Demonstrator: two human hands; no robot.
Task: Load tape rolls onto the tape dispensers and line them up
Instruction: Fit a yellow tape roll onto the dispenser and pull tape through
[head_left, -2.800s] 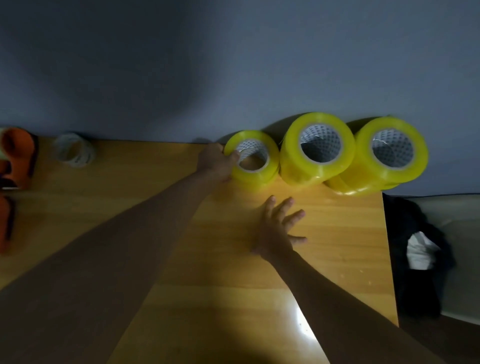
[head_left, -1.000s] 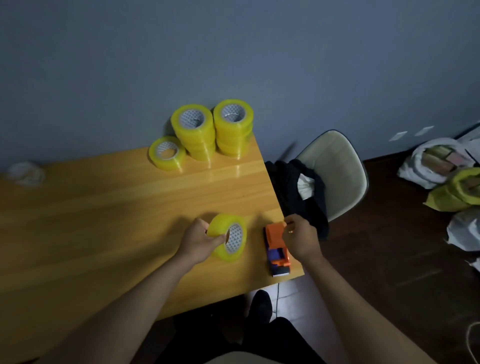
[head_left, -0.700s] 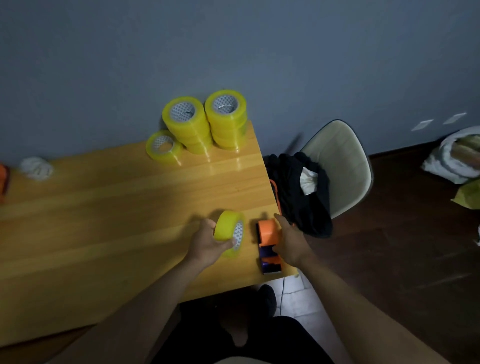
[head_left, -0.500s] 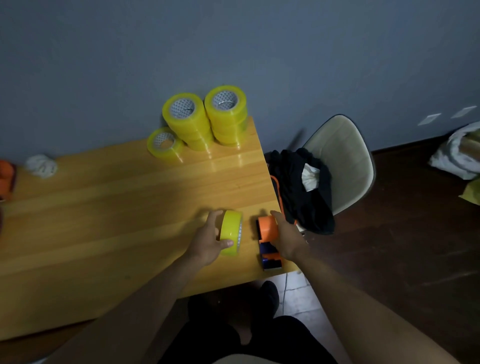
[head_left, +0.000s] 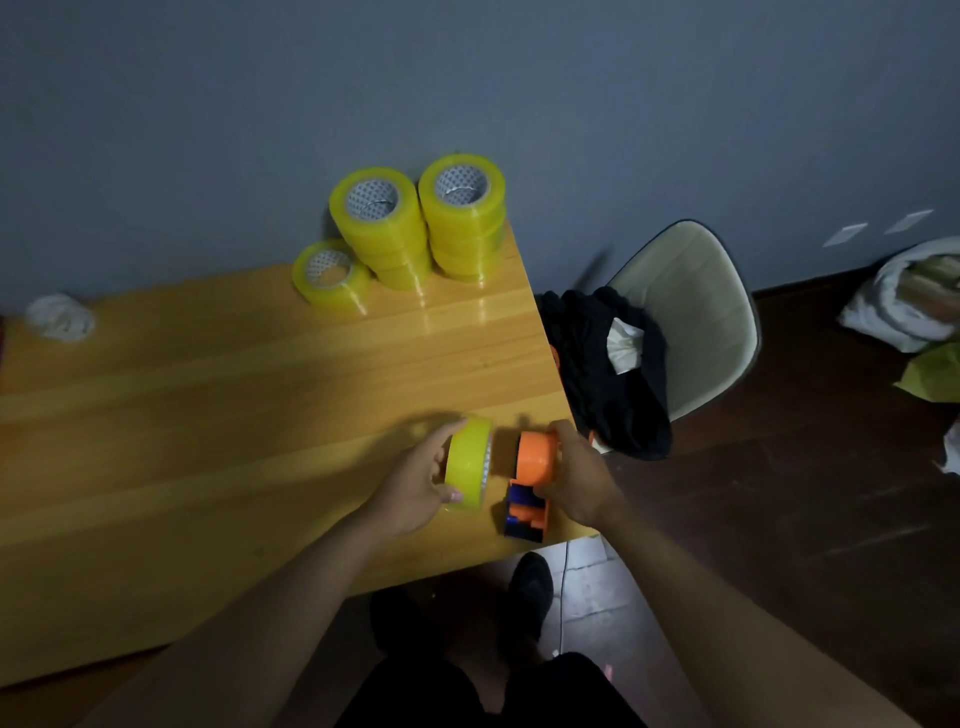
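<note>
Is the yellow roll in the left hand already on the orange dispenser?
Not yet. The left hand holds the tape roll on edge beside the orange dispenser, a gap between them.

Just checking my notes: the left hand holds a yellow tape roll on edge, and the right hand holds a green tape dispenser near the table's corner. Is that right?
Not quite. The head view shows the tape dispenser is orange with a blue part, not green. The rest stands: the left hand holds the yellow tape roll on edge, and the right hand holds the dispenser near the table corner.

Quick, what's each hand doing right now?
Left hand: holding a yellow roll of packing tape on edge.
Right hand: gripping the orange and blue plastic tape dispenser.
</note>
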